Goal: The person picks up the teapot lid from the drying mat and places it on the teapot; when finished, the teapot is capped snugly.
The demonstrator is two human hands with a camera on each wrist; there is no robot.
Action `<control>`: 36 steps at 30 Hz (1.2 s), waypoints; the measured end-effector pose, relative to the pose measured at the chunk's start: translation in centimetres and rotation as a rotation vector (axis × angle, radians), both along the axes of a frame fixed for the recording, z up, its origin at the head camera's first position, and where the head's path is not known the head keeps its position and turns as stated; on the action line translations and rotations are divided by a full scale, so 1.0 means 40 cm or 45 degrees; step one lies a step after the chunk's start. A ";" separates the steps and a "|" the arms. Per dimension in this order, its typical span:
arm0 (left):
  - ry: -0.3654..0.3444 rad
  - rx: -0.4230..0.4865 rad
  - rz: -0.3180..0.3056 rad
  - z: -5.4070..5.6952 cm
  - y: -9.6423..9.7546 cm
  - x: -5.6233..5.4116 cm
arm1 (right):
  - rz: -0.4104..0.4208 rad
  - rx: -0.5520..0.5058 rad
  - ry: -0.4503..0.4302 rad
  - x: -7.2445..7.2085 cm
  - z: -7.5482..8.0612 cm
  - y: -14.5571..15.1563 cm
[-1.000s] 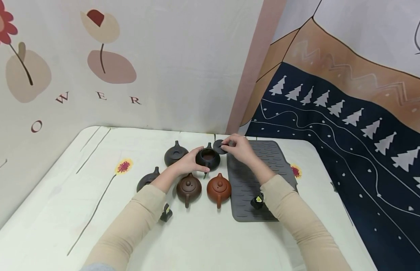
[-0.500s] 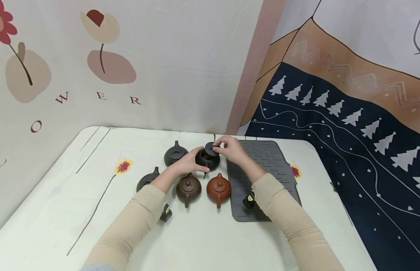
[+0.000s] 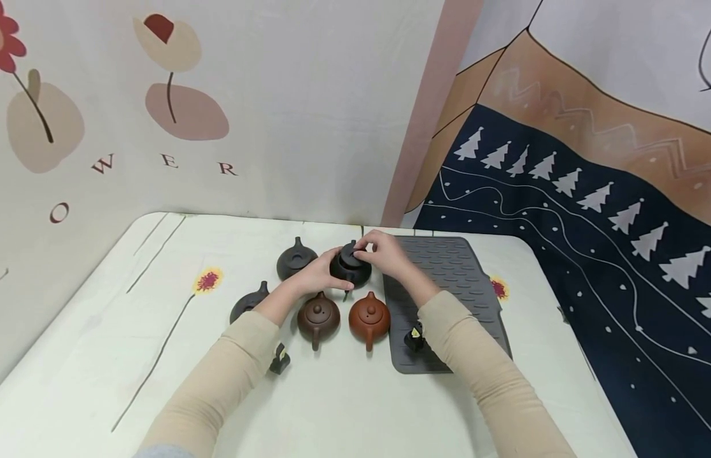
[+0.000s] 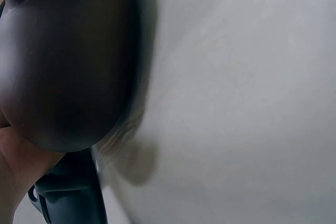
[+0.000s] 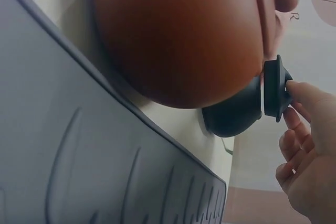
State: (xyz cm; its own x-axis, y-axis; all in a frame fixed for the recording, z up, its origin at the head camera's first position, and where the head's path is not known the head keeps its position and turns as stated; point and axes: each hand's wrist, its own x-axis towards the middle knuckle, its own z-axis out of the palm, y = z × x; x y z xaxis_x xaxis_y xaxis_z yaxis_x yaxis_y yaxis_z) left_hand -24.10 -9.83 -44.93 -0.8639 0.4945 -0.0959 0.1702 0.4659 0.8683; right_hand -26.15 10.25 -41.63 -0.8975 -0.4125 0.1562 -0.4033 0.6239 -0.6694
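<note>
My left hand [image 3: 321, 273] holds the side of a black teapot [image 3: 358, 275], thumb at the near side and fingers behind. My right hand [image 3: 385, 252] pinches the knob of its round black lid [image 3: 348, 256]. From the right wrist, the lid [image 5: 272, 91] shows right over the mouth of the black pot [image 5: 233, 113], a thin light gap between them. Closer to me stand a dark brown teapot [image 3: 319, 316] and a reddish-brown teapot [image 3: 369, 318], both lidded. A dark rounded pot body [image 4: 68, 72] fills the left of the left wrist view.
Left of the hands are a dark grey teapot [image 3: 296, 261] and another dark teapot [image 3: 247, 304], partly behind the left forearm. A grey ribbed mat [image 3: 447, 267] lies under the right forearm. The white flowered tablecloth [image 3: 160, 356] ends at a printed wall cloth [image 3: 309, 127].
My right hand has carried the lid leftward from beside the black teapot to right over its mouth. My left hand has stayed on the pot.
</note>
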 end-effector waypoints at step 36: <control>-0.034 -0.089 0.020 0.035 -0.011 0.025 | 0.012 -0.013 0.017 0.018 0.004 0.012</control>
